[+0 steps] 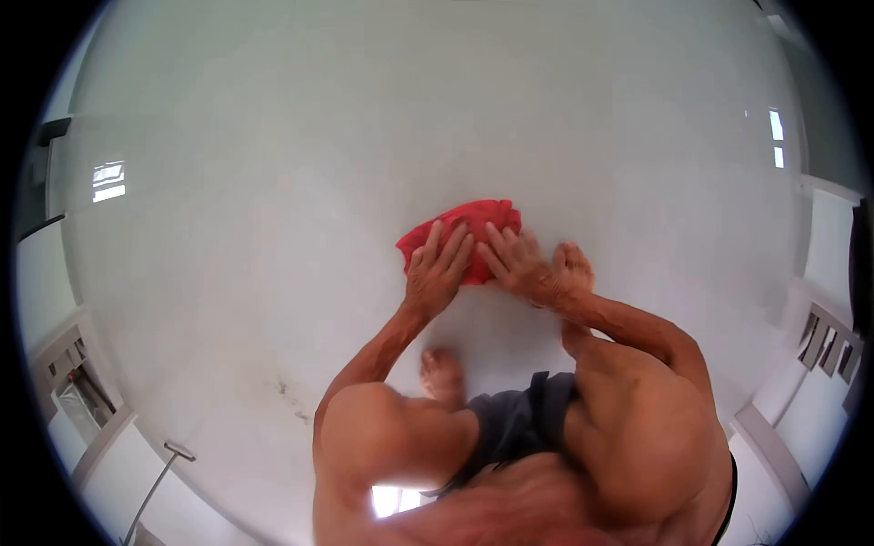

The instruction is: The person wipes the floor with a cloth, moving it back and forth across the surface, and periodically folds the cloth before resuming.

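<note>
A red cloth [480, 217] lies folded or bunched on the pale, glossy floor [300, 209] in front of my feet. My left hand [439, 273] rests on the cloth's left part, fingers stretched out and pointing forward. On its right part lies my right hand [514, 264], fingers also extended and pressed flat. The fingertips of both hands point towards each other near the cloth's middle. Neither hand is wrapped round the cloth; its underside is hidden.
My bare feet stand behind the cloth, the right foot [574, 266] close to my right wrist. Brownish dirt marks [289, 400] show on the floor at left. A long-handled squeegee or mop [179, 451] is at lower left. Walls with shelf-like openings [830, 341] border both sides.
</note>
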The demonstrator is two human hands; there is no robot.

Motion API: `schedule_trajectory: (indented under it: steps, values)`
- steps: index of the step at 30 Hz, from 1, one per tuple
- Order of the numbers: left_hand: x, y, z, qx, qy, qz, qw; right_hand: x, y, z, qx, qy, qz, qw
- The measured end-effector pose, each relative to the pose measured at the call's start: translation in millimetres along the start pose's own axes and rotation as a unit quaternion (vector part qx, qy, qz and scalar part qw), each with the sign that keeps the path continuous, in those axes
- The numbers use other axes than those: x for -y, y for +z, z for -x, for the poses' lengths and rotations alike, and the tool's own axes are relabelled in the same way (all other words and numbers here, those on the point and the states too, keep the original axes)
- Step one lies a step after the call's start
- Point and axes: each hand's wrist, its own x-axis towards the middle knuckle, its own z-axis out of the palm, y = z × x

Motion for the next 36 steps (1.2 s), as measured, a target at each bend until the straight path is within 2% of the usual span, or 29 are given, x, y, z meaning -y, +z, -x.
schedule_trajectory:
  steps: [1, 2, 3, 6, 10, 11, 12, 14, 16, 17, 18, 20, 22, 24, 26, 29, 33, 36]
  values:
    - [-37, 26, -15, -0.022, 0.001, -0.005, 1.0, -24, 8, 39, -0.031, -0.007, 0.01, 0.999]
    - [-39, 25, -16, -0.027, 0.003, -0.011, 1.0, -26, 24, 42, -0.054, -0.012, 0.031, 0.998]
    - [-37, 27, -15, -0.033, 0.006, -0.018, 0.999, -28, 40, 45, -0.077, -0.016, 0.053, 0.995]
    - [-14, 20, -35, -0.005, 0.003, -0.022, 1.0, -48, 22, 15, -0.046, -0.004, 0.0, 0.999]
    - [48, 3, -105, 0.077, -0.024, -0.008, 0.997, -92, 32, -63, -0.03, 0.027, -0.02, 0.999]
    - [57, -7, -116, 0.094, -0.001, 0.001, 0.996, -91, 31, -75, -0.03, 0.029, -0.016, 0.999]
    - [62, -20, -122, 0.157, -0.001, 0.023, 0.987, -93, 27, -80, -0.031, 0.035, -0.009, 0.999]
    - [72, -29, -129, 0.223, 0.057, 0.013, 0.973, -92, 29, -72, -0.019, 0.044, -0.022, 0.999]
    - [62, -17, -119, 0.268, 0.058, 0.008, 0.962, -90, 38, -55, -0.03, 0.058, -0.038, 0.997]
    - [47, -2, -116, 0.242, 0.056, 0.03, 0.968, -94, 44, -37, -0.045, 0.072, -0.051, 0.995]
    - [22, 4, -117, 0.226, 0.014, 0.046, 0.973, -97, 46, -17, -0.059, 0.086, -0.065, 0.992]
    - [-19, 32, -125, 0.179, 0.035, 0.023, 0.983, -110, 43, 31, -0.103, 0.137, -0.076, 0.982]
    - [-61, 72, -137, 0.114, 0.075, -0.021, 0.99, -125, 24, 80, -0.081, 0.194, -0.076, 0.975]
    - [-109, 99, -162, 0.081, 0.083, 0.006, 0.993, -140, 2, 122, -0.072, 0.267, -0.094, 0.956]
    - [-149, 124, -187, 0.061, 0.09, 0.066, 0.992, -151, 4, 165, -0.056, 0.318, 0.001, 0.946]
    - [-198, 162, -223, 0.015, 0.106, 0.063, 0.992, -158, 1, 186, -0.106, 0.457, 0.0, 0.883]
    - [-231, 179, -266, -0.001, 0.077, 0.116, 0.99, -189, -2, 173, -0.161, 0.56, 0.016, 0.812]
    - [-237, 180, -287, 0.006, 0.061, 0.106, 0.992, -211, -2, 154, -0.271, 0.618, -0.092, 0.732]
